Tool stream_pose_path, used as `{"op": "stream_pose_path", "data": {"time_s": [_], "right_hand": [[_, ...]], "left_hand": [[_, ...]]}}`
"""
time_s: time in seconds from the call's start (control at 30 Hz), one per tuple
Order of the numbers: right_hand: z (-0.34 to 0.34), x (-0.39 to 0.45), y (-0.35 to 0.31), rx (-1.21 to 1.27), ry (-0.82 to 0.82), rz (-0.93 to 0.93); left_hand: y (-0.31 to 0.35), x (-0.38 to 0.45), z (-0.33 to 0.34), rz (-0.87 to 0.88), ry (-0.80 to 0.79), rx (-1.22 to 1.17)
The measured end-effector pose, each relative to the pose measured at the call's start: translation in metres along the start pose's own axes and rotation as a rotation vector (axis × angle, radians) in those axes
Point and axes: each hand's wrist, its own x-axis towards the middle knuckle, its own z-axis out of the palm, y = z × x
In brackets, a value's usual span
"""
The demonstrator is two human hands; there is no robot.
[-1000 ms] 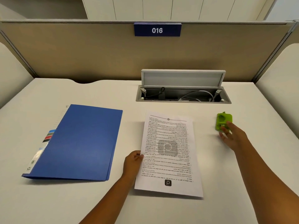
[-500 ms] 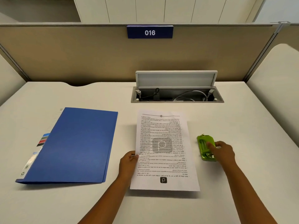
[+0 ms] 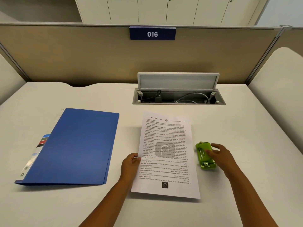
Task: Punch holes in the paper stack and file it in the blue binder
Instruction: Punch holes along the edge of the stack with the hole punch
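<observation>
A printed paper stack (image 3: pixel 167 154) lies on the white desk (image 3: pixel 98 95), its text upside down to me. My left hand (image 3: pixel 131 164) pinches its left edge, thumb on top. A small green hole punch (image 3: pixel 205 155) lies on the desk just right of the paper. My right hand (image 3: pixel 221 154) rests on the punch's right side with fingers across its top. The blue binder (image 3: pixel 77 148) lies closed at the left, with coloured index tabs sticking out of its left edge.
An open cable tray (image 3: pixel 178 97) with its lid raised and wires inside sits in the desk behind the paper. A beige partition with a "016" sign (image 3: pixel 152 33) closes the back. Curved side panels stand at left and right.
My right hand has brought the green punch from the far right of the desk toward me, down beside the paper's right edge. My left hand keeps hold of the paper.
</observation>
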Motion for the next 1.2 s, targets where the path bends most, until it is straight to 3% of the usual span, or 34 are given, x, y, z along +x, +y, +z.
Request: {"op": "stream_pose_path", "data": {"time_s": [0.33,1.2], "right_hand": [[0.01,-0.011,-0.004,-0.236,0.047,-0.115],[0.013,-0.012,-0.01,-0.209,0.002,-0.07]], "left_hand": [[0.001,-0.002,0.001,0.037,0.011,0.029],[0.007,-0.006,0.017,-0.017,0.066,0.052]]}}
